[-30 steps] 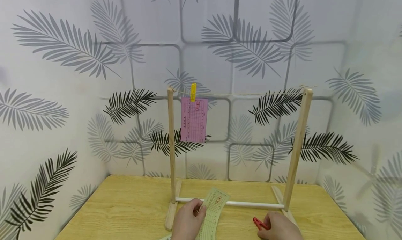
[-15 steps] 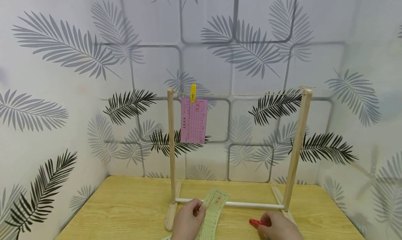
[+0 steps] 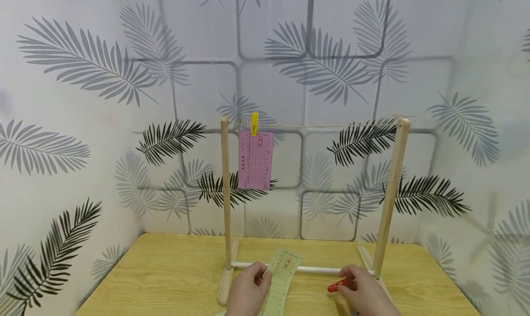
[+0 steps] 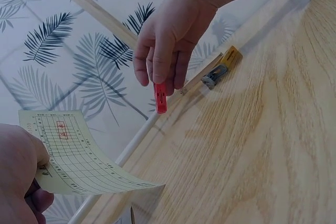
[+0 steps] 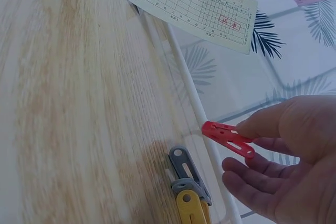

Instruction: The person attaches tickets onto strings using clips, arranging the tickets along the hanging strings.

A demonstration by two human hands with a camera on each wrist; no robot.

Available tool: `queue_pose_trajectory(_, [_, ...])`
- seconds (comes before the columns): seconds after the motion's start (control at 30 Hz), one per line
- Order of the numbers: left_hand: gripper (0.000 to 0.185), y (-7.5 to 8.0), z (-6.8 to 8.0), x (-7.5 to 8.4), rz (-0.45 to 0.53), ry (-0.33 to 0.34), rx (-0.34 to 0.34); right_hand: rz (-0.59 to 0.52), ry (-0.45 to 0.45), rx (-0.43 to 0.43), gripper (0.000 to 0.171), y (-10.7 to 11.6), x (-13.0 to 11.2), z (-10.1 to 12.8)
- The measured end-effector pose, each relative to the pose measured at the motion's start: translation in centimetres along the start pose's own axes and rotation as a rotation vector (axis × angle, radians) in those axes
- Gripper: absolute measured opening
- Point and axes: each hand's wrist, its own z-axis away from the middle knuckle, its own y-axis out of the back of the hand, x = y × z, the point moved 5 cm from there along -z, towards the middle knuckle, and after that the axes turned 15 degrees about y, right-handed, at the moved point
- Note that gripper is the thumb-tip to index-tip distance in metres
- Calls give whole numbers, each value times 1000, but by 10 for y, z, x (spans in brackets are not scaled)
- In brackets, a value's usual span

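My left hand (image 3: 248, 289) pinches a pale green printed slip (image 3: 282, 279) near its edge; the slip bends and its upper end points away from me. My right hand (image 3: 366, 290) holds a red clothespin (image 3: 337, 286) between thumb and fingers, raised above the table, as the right wrist view also shows for the clothespin (image 5: 228, 139). A yellow clothespin (image 3: 254, 123) fastens a pink printed slip (image 3: 256, 160) to the string (image 3: 323, 125) near its left end. Green slip and red clothespin are apart.
The string runs between a left wooden post (image 3: 226, 192) and a right wooden post (image 3: 391, 198). A white rod (image 3: 319, 270) joins their feet. On the table (image 3: 165, 270), a grey clothespin (image 5: 182, 163) and a yellow one (image 5: 190, 207) lie near my right hand.
My right hand has lifted slightly off the table with the red clothespin, whose tip has shifted left. The left hand and the green slip have stayed almost still.
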Motion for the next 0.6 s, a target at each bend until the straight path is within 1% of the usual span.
queue_pose_trajectory(0.13, [8,0,-1,0,5,3,-2,-70,3,47,26,3,-4,-1])
queue_pose_trajectory(0.27, [8,1,1,1,8,-4,2,-93,-14,84,28,6,-6,0])
queue_pose_trajectory(0.4, [8,2,2,3,21,-8,-11,-118,-14,109,30,6,-7,1])
queue_pose_trajectory(0.6, [9,4,1,3,60,-1,-27,-169,9,162,24,12,-17,1])
